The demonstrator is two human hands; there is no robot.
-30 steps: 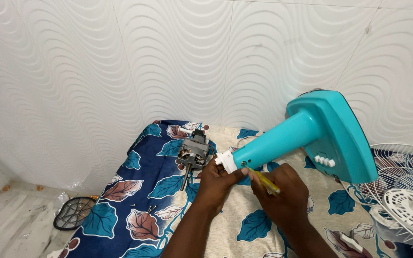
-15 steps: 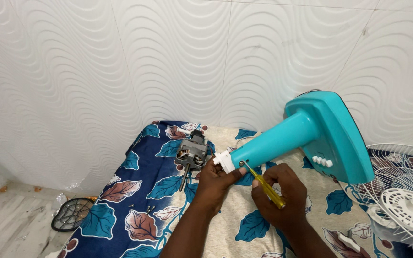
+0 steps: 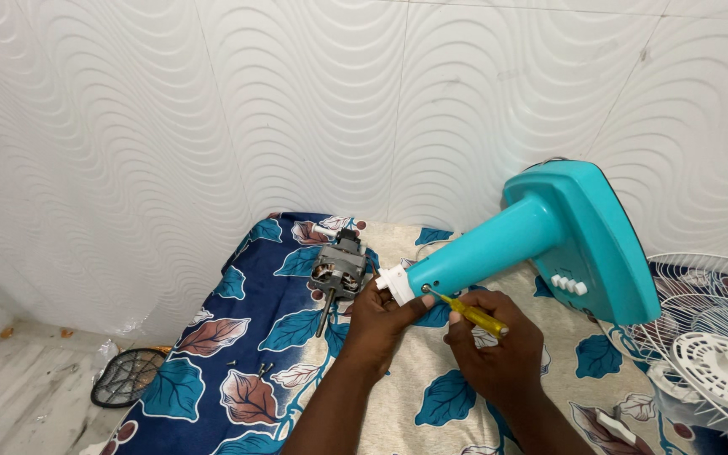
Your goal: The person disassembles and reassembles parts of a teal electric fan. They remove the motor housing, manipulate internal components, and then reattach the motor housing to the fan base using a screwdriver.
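R hand point(image 3: 499, 350) fisted round a yellow screwdriver point(image 3: 469, 313), tip at a screw near the white collar point(image 3: 394, 284) of the teal fan stand point(image 3: 541, 244), L hand point(image 3: 385, 316) clamped on the neck end w/ thumb by the screw — looks like the screw-driving step, needs tip seated & steady turning.

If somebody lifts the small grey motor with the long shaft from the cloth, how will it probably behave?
The motor probably feels heavy for its size, since copper windings and metal plates show. It looks stiff. Its shaft is thin, so it may swing downward if held there. On the flowered cloth it seems unlikely to roll.
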